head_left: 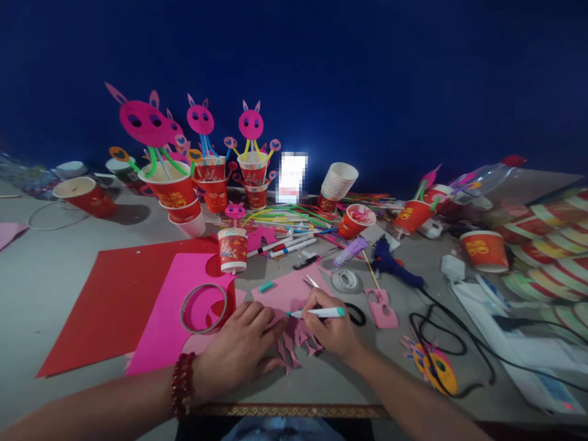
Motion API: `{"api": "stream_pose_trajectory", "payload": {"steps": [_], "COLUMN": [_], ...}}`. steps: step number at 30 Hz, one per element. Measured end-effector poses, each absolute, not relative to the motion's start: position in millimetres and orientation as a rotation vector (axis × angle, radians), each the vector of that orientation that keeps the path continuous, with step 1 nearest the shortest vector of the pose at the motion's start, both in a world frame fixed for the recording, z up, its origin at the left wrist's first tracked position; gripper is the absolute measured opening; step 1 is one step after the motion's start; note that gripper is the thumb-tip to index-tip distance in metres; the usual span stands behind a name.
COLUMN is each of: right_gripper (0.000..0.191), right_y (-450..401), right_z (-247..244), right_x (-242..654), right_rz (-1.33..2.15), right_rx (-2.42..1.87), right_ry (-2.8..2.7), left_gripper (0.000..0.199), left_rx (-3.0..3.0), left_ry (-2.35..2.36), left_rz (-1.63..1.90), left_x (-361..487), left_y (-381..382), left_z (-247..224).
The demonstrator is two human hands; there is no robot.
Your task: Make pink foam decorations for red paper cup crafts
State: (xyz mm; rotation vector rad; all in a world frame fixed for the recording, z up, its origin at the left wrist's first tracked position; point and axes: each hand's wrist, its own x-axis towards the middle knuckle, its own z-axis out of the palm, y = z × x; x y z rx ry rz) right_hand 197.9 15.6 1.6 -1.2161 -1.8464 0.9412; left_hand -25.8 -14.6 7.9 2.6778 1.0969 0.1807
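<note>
Head view: the right hand [333, 331] pinches a white marker [324, 313] between thumb and fingers, its tip pointing left at pink paper [289, 286]. The left hand [243, 340] lies flat with fingers extended, just left of that tip. Pink scraps [288, 352] lie between the hands on the near side; a teal cap [266, 286] rests on the paper's far left part.

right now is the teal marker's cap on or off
Off: the marker in the right hand has its teal tip exposed, and a teal cap lies apart on the pink paper.
</note>
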Motion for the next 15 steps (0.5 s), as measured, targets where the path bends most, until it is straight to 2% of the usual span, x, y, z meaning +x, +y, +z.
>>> {"api": "stream_pose_trajectory", "payload": {"steps": [15], "right_gripper": [0.016], "right_y": [15.3], "right_z": [2.6], "right_x": [196.6], "right_rz": [0.960], "right_rx": [-1.211], "right_ry": [-1.849], "left_gripper": [0.058], "left_rx": [2.656], "left_ry": [1.114], "left_rz": [0.140], "left_x": [-25.3], "left_y": [-15.0], "left_z": [9.3]}}
